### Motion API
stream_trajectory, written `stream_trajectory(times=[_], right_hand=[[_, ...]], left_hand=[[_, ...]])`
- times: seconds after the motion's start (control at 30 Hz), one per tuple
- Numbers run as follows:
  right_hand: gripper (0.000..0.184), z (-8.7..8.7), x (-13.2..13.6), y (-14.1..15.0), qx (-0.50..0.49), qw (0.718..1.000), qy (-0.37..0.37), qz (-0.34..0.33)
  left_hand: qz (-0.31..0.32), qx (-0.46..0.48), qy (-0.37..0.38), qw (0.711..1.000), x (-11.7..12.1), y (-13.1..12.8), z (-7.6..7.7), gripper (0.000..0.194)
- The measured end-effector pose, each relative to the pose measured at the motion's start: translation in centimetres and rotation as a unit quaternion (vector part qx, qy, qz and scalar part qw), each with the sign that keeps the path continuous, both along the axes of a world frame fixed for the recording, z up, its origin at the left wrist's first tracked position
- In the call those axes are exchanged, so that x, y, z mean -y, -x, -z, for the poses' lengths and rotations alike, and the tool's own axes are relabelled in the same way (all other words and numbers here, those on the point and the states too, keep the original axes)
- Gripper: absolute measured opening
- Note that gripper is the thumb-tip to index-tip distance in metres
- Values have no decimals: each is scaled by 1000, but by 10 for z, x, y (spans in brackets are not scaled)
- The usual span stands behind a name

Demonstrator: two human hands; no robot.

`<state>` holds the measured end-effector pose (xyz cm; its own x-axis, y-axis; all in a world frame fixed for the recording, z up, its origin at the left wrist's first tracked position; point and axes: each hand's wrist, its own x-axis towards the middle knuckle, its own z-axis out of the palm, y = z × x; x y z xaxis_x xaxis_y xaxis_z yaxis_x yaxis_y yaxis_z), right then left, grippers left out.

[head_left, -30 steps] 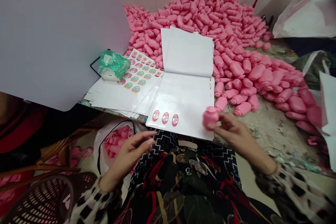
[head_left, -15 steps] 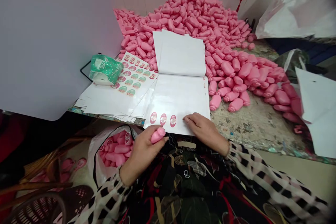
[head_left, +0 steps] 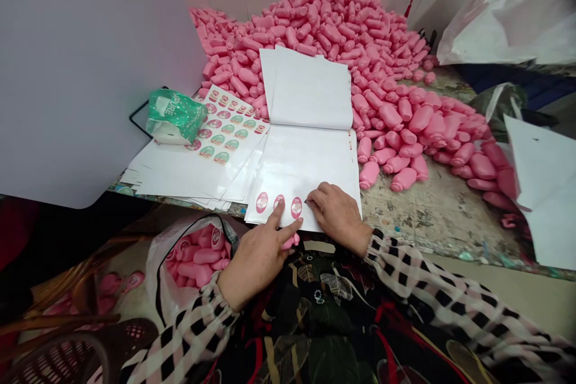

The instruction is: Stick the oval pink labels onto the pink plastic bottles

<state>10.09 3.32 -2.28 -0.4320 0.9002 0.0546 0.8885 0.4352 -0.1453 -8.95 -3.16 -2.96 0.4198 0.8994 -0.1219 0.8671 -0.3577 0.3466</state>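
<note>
My left hand (head_left: 258, 249) holds a small pink bottle (head_left: 290, 242) under its palm, mostly hidden, while its index finger stretches onto the white label sheet (head_left: 306, 162) beside three oval pink stickers (head_left: 279, 203). My right hand (head_left: 335, 213) rests curled on the sheet's near edge, its fingertips pinched at the rightmost sticker (head_left: 296, 207).
A huge heap of pink bottles (head_left: 360, 48) covers the table's back and right. A sheet of printed stickers (head_left: 225, 129) and a green packet (head_left: 175, 115) lie at the left. A white bag of labelled bottles (head_left: 198, 255) sits below the table edge, a basket (head_left: 67, 354) at bottom left.
The pink bottle passed from my right hand to my left. My left hand then moved up so its finger rests on the sheet; my right hand came down onto the stickers.
</note>
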Motion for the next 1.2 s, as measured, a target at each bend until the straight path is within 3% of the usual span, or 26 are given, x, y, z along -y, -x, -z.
stream_trajectory(times=[0.4, 0.7, 0.93, 1.2], right_hand=[[22, 7, 4, -3, -63, 997, 36, -17], [16, 18, 8, 4, -200, 975, 82, 60], [18, 2, -1, 12, -134, 975, 127, 126], [14, -18, -7, 18, -113, 984, 97, 97]], left_hand=[[-23, -33, -12, 999, 4, -14, 11, 61], [-31, -39, -10, 999, 2, -18, 16, 65], [-23, -56, -17, 998, 3, -18, 15, 70], [-20, -88, -36, 995, 4, -19, 11, 76]])
